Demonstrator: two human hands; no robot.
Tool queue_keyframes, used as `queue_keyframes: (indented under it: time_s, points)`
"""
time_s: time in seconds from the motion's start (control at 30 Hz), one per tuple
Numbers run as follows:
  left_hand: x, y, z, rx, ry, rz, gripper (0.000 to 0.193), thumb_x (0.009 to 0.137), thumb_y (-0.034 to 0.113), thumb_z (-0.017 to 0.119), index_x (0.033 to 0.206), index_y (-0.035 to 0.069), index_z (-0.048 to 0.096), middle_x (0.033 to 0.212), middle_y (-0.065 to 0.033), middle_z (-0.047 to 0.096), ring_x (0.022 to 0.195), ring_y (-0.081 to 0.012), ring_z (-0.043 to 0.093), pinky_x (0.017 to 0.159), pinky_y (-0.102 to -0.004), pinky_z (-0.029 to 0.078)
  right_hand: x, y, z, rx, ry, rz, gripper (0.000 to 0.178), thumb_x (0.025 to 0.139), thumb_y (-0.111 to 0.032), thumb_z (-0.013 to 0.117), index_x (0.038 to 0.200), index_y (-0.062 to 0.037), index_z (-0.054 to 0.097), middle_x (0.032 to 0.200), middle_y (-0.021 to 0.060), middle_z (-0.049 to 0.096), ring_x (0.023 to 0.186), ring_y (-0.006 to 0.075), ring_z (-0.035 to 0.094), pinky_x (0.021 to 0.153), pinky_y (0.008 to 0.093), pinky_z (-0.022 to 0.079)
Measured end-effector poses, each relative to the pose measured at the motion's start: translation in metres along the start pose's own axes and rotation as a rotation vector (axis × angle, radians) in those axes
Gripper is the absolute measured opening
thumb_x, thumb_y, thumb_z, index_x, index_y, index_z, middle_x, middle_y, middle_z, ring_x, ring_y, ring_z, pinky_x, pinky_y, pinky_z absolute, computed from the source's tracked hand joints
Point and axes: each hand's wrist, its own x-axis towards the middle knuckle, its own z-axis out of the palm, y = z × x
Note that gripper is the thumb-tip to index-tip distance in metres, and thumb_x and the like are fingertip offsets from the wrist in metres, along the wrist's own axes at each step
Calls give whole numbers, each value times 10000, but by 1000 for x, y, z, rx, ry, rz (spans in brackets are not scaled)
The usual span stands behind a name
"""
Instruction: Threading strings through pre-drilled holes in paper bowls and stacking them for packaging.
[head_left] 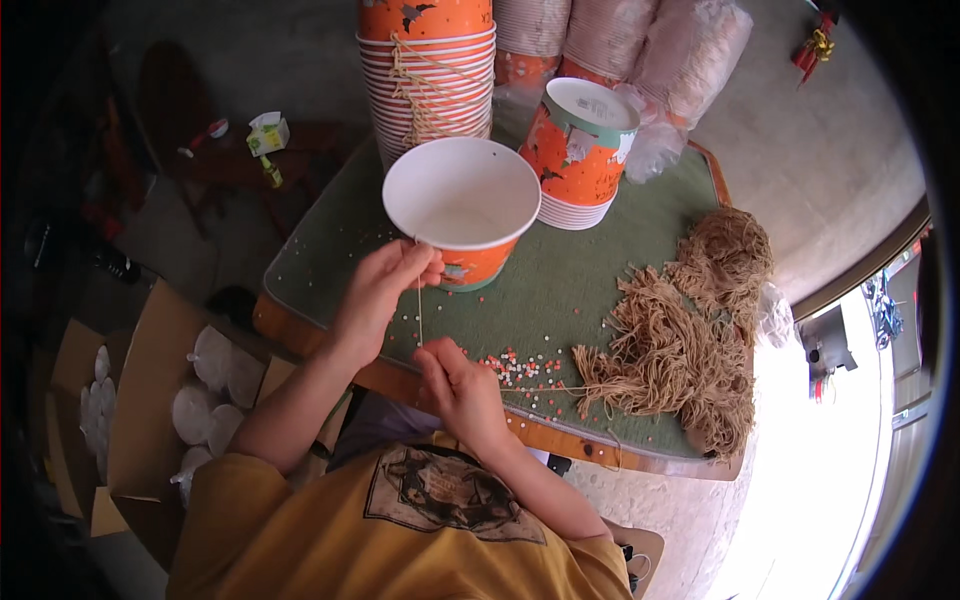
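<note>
An upright white-lined paper tub [462, 190], orange and green outside, stands near the left front of the table. At its near rim my left hand [392, 285] pinches a thin tan string [420, 312]; whether the fingertips also grip the rim I cannot tell. The string runs taut down to my right hand [458, 390], whose fingers are closed round it just above the table's front edge. From there a strand trails right toward a big tangled heap of tan strings [670, 350]. Small red and white discs [515, 370] lie scattered beside my right hand.
Behind the tub rises a tall stack of tubs [428, 90] with strings hanging over it. An upside-down stack [580, 150] stands to its right, with plastic-wrapped stacks [610, 40] behind. Left of me, an open cardboard box [150, 400] holds bagged white round things.
</note>
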Motion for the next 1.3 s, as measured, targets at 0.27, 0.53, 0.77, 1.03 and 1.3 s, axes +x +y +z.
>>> queue_keyframes:
  time_s: [0.27, 0.53, 0.77, 1.03, 1.3]
  points:
    - [-39, -27, 33, 728, -182, 753, 430, 848, 44, 618, 1253, -14, 487, 1286, -180, 481, 962, -301, 635, 733, -352, 562, -12, -57, -59, 272, -46, 84, 127, 947, -103, 575, 1011, 4, 603, 720, 72, 637, 596, 107, 607, 563, 253, 484]
    - [14, 24, 15, 970, 34, 728, 163, 894, 183, 621, 819, 39, 610, 768, -110, 562, 686, -314, 614, 587, -386, 490, 4, -70, -119, 698, 255, 139, 295, 1009, -296, 461, 901, -34, 545, 581, -38, 457, 447, 36, 310, 410, 194, 244]
    - [55, 58, -56, 989, -391, 612, 202, 884, 129, 646, 775, -30, 584, 707, -90, 520, 614, -208, 546, 574, -322, 433, 45, -31, -110, 1711, 85, 253, 228, 1024, -233, 441, 994, -47, 570, 571, -64, 300, 452, 27, 215, 383, 191, 185]
    - [-58, 29, 3, 756, -95, 717, 389, 799, 92, 740, 1110, 19, 517, 878, -87, 562, 667, -136, 569, 524, -272, 473, 49, -34, -79, 1934, 94, 276, 278, 1041, -203, 379, 999, 3, 561, 571, -41, 314, 463, 40, 246, 397, 196, 214]
    - [-86, 13, 46, 128, -496, -334, 133, 972, 156, 556, 1011, 30, 541, 757, 4, 574, 592, -29, 500, 524, -187, 428, 32, -43, -85, 1675, 200, 221, 257, 1036, -222, 402, 999, -21, 557, 568, -60, 292, 450, 27, 218, 386, 181, 197]
